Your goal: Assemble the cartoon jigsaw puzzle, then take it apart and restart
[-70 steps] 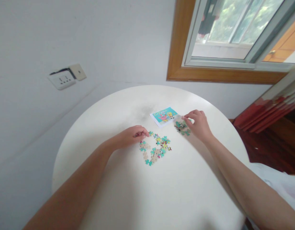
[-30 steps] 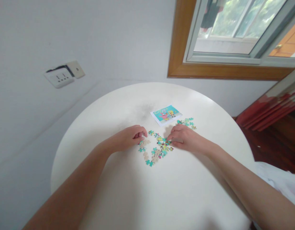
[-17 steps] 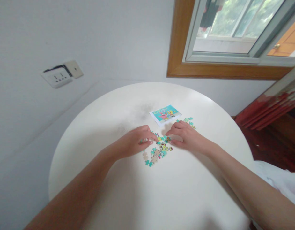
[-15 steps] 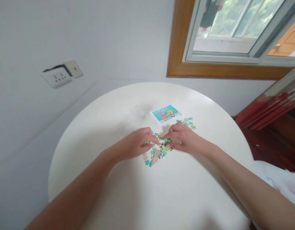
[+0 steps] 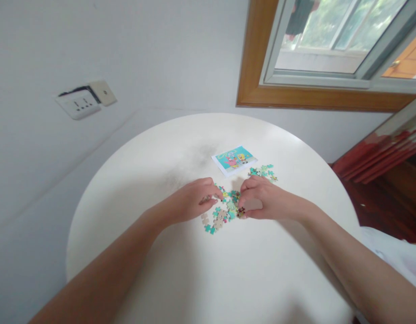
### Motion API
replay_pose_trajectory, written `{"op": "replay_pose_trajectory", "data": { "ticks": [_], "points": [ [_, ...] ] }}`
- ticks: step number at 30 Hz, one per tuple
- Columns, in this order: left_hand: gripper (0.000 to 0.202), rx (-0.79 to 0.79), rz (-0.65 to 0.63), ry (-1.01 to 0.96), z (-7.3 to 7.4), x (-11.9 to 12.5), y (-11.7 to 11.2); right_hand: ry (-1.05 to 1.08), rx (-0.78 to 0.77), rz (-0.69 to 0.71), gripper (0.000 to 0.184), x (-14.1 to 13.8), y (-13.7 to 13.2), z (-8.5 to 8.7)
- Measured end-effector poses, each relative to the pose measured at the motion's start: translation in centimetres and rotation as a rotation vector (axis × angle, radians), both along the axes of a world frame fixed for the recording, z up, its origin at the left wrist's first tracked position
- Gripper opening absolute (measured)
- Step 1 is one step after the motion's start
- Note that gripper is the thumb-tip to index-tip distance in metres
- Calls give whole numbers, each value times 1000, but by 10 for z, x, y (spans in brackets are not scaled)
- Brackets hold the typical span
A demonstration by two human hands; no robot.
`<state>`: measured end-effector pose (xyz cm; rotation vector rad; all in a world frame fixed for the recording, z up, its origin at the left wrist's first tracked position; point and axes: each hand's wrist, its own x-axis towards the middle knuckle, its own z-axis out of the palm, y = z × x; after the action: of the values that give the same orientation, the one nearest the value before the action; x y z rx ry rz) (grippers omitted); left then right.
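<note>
Round white surface [image 5: 234,270] close to a pale wall [image 5: 160,54], with a socket [image 5: 81,104] to the left, a wooden window frame [image 5: 319,99] above and a red curtain [image 5: 366,157] off to the right. White cloth [image 5: 390,252] low down beside the right forearm. Flat on the surface, beyond both hands, a picture card [image 5: 233,161] of cartoon figures on blue-green; just right of it, a loose heap of pieces [image 5: 261,171]. In the way: right grip [image 5: 271,198], between that heap and the nearer puzzle patch [image 5: 219,218], and left grip [image 5: 196,198], over the left side of the patch. Puzzle patch between the two, in teal, yellow and sand, spreading toward the near side. On the right, fingertips down at a dark and yellow piece [image 5: 240,212] on the patch's right edge; pinched or merely touched, impossible to tell. On the left, fingers curled, thumb and forefinger slightly parted beside the patch; too small to tell whether around a piece.
</note>
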<state>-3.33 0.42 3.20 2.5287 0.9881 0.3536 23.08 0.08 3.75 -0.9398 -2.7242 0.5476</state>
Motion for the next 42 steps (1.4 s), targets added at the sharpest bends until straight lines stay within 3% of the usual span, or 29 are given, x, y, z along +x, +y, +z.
{"op": "replay_pose_trajectory", "data": {
  "ticks": [6, 13, 17, 20, 25, 29, 33, 38, 42],
  "points": [
    [22, 6, -4, 5, -2, -1, 2, 34, 113, -42, 23, -11, 2, -13],
    [21, -1, 10, 11, -3, -1, 3, 51, 109, -69, 22, -15, 0, -14],
    [21, -5, 16, 7, -2, -1, 3, 130, 59, -38, 14, -16, 4, -16],
    [21, 6, 5, 2, -2, -2, 3, 224, -61, -27, 5, -15, 6, -14],
    [22, 17, -8, -5, -2, -2, 3, 338, -258, -259, 6, 5, 15, -3],
    [22, 15, -14, -13, -2, -1, 2, 379, -137, -556, 12, 37, 33, 0],
    [21, -1, -17, -40, -4, -2, 3, 319, -32, -739, 16, 54, 48, -8],
    [22, -8, -11, -38, -4, -4, 5, 250, -29, -775, 20, 54, 58, -22],
    [22, -5, -5, -44, -4, -4, 5, 220, 108, -713, 27, 55, 60, -22]
  ]
}}
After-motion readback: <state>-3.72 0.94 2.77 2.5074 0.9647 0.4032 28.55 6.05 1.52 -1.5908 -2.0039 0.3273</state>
